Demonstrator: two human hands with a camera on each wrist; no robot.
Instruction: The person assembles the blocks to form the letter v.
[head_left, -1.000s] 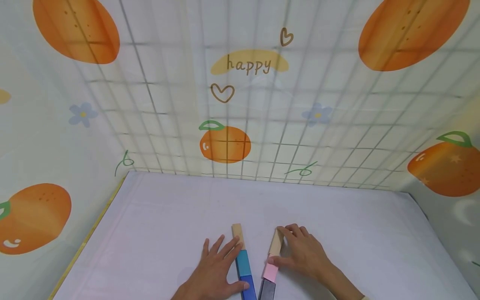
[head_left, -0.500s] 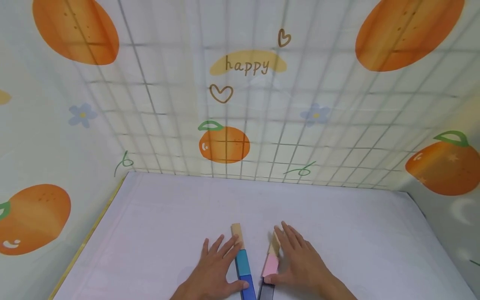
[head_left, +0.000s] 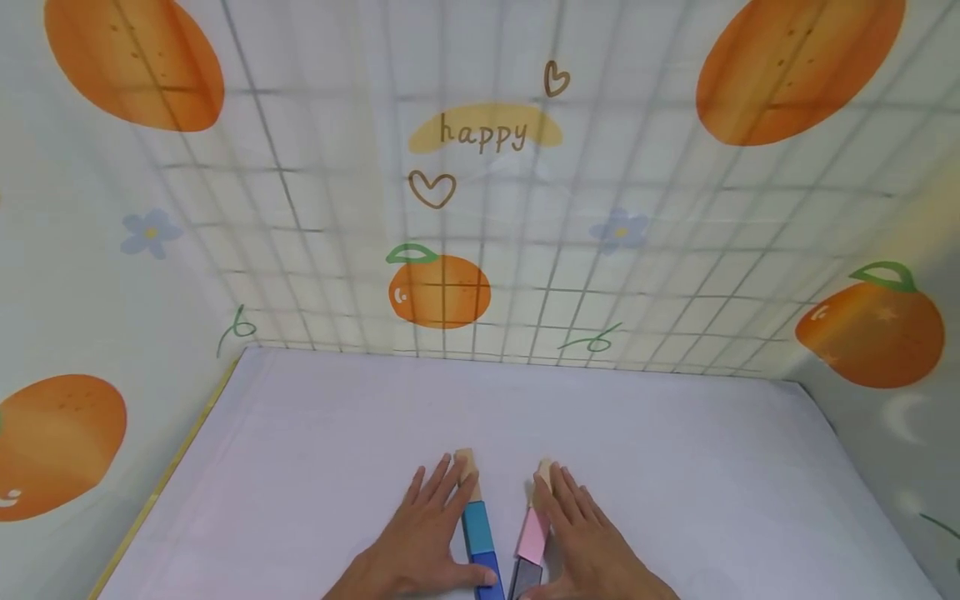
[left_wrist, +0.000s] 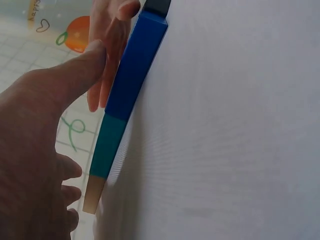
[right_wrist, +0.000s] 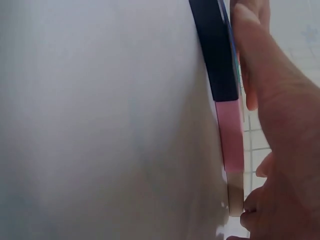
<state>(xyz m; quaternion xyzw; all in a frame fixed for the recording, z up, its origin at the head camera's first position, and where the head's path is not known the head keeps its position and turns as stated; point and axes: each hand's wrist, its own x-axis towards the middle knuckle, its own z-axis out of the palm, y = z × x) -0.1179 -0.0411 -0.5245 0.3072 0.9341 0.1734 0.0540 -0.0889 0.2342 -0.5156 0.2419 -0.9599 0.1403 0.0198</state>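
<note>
Two rows of painted blocks lie end to end on the white tabletop. In the left row a plain wood block (head_left: 466, 457) is farthest, then a teal block (head_left: 477, 527) and a blue block (left_wrist: 136, 65). My left hand (head_left: 423, 533) rests along that row's outer side, fingers spread near the wood block, thumb on the blue one. The right row has a plain wood block (head_left: 545, 466), a pink block (head_left: 533, 537) and a dark grey block (right_wrist: 217, 55). Along its outer side lies my right hand (head_left: 592, 537), fingers extended by the wood block, thumb at the dark one.
A narrow gap separates the two rows. Another dark block (left_wrist: 158, 5) touches the blue block's near end in the left wrist view. Behind the white tabletop (head_left: 337, 417) stands a grid-patterned cloth wall (head_left: 330, 275) printed with oranges.
My right hand's fingers have straightened along the row, and its thumb has slid from the pink block to the dark grey one. The left fingers have shifted slightly toward the wood block's far end.
</note>
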